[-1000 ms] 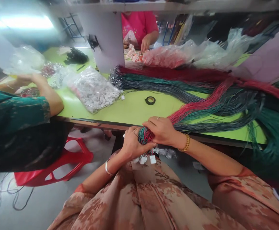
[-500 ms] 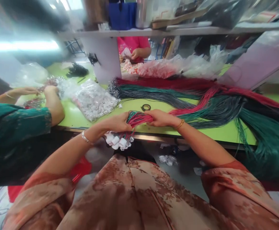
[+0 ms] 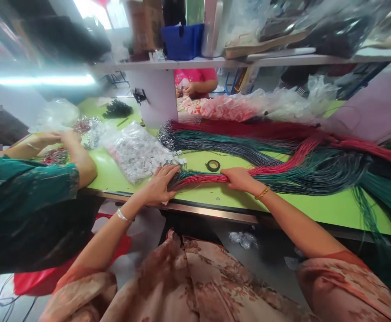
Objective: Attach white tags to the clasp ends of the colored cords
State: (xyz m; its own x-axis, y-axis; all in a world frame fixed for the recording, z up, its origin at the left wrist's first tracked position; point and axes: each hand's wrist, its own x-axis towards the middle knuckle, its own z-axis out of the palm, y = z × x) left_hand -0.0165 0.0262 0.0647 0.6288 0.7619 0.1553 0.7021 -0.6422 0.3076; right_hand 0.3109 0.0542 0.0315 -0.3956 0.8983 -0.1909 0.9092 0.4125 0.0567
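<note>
A bundle of thin red, green and dark wires (image 3: 202,179) lies stretched along the near edge of the table. My left hand (image 3: 160,185) grips its left end, fingers over the top and thumb in front, largely covering the white connectors there. My right hand (image 3: 240,179) is closed round the same bundle further right. Beyond it the wires run on into a long red, green and dark heap (image 3: 329,167). Just behind the held stretch lies a roll of black tape (image 3: 213,166). A clear bag of white connectors (image 3: 138,154) rests beside my left hand.
Loose wires (image 3: 383,201) hang over the table's right front edge. At the back are bags of pink parts (image 3: 232,106) beneath a shelf (image 3: 215,62) holding a blue bin (image 3: 182,41). A co-worker's arm (image 3: 83,158) rests at left; another person sits across.
The bundle has come down onto the table from above the front edge, its connector end swung forward. My hands have moved further apart along it, and the view has tilted up.
</note>
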